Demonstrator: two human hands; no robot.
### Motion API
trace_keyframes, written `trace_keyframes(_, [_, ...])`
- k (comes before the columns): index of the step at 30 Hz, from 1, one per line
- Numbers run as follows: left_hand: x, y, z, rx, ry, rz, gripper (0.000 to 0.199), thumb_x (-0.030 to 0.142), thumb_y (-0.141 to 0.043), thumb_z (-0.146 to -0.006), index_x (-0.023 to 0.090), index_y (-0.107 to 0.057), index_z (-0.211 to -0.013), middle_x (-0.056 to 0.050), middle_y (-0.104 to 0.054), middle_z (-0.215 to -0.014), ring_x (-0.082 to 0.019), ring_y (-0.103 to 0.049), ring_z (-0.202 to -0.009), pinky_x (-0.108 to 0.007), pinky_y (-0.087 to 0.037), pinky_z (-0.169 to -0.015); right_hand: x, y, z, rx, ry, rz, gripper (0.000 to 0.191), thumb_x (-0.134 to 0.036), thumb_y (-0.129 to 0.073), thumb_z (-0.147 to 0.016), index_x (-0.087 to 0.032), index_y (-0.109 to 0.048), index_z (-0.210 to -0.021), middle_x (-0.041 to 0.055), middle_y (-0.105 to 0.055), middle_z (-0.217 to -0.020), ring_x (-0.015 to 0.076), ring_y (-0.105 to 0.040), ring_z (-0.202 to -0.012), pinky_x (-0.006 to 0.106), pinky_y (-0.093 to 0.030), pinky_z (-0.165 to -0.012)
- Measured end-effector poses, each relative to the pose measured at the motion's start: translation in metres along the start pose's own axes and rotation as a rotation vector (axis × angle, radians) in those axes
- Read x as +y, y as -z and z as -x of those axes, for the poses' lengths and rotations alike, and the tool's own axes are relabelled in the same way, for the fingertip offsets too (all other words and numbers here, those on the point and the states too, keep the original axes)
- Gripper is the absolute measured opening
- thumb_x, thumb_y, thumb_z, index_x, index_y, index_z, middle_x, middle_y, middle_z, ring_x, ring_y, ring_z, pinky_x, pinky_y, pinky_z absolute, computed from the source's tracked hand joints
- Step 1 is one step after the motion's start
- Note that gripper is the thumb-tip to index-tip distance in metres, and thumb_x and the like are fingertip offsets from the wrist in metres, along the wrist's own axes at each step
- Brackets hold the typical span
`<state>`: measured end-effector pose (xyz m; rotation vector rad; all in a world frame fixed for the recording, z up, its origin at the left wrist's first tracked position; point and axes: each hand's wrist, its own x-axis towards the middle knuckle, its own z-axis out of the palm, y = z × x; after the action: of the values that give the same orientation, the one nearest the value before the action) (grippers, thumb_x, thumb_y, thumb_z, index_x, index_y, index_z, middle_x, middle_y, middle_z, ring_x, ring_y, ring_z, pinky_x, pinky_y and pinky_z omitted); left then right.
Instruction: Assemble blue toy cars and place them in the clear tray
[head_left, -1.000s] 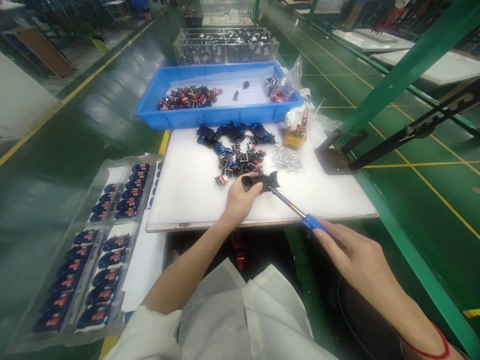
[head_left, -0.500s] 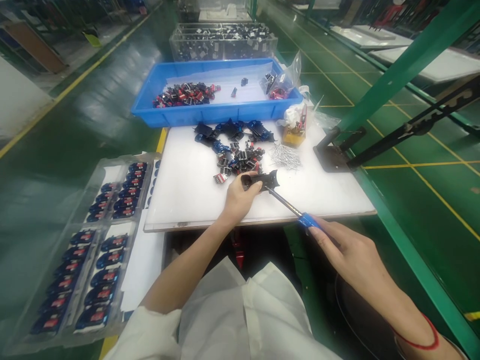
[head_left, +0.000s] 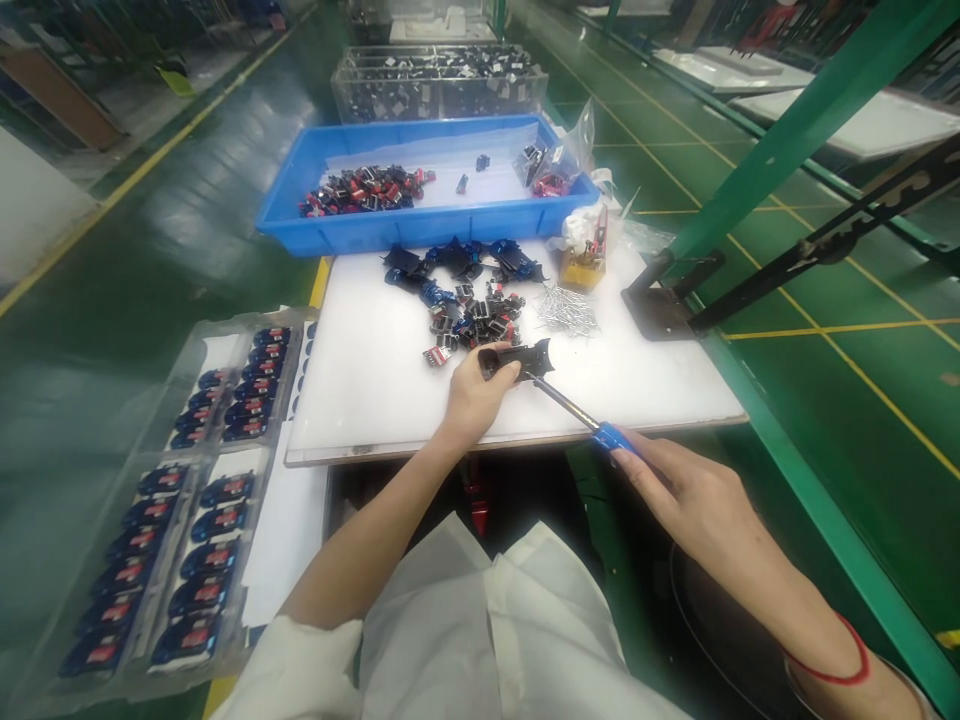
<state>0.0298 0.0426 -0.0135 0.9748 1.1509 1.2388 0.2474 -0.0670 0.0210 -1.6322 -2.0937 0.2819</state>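
My left hand [head_left: 480, 395] is closed around a black plastic part [head_left: 534, 358] with a curved end, held just above the white tabletop [head_left: 360, 400]. My right hand [head_left: 679, 490] grips the blue handle of a screwdriver [head_left: 570, 408], whose tip meets the near side of the black part. Just beyond my left hand lies a pile of small black, red and silver pieces [head_left: 480, 318]. Behind that pile sit several blue and black shells [head_left: 457, 260]. Thin metal pins [head_left: 568, 310] are heaped to the right.
A blue bin [head_left: 420, 235] with small red and black pieces stands at the table's far edge. A yellow block [head_left: 583, 270] sits near the pins. Clear trays [head_left: 199, 455] of blue parts are at the left. A green post [head_left: 810, 130] and black bracket [head_left: 660, 310] stand right.
The whole view has shifted very slightly. Both hands keep the same hold, and the screwdriver tip stays at the black part.
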Motion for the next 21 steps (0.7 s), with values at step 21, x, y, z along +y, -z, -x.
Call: trace_keyframes(21, [-0.0018,0.0009,-0.0010,-0.010,-0.006,0.002,0.029,0.020,-0.070,-0.077,0.014,-0.069,-0.105,-0.009,-0.071,-0.107,-0.021,-0.069,-0.098,-0.038,-0.063,-0.085,-0.0019,0.0048,-0.0022,0.029,-0.031,-0.039,0.042,-0.045,-0.044,-0.102,-0.020,-0.076,-0.114,0.0058,-0.077,-0.099,0.0246,-0.074,-0.080,0.030,-0.061,-0.068])
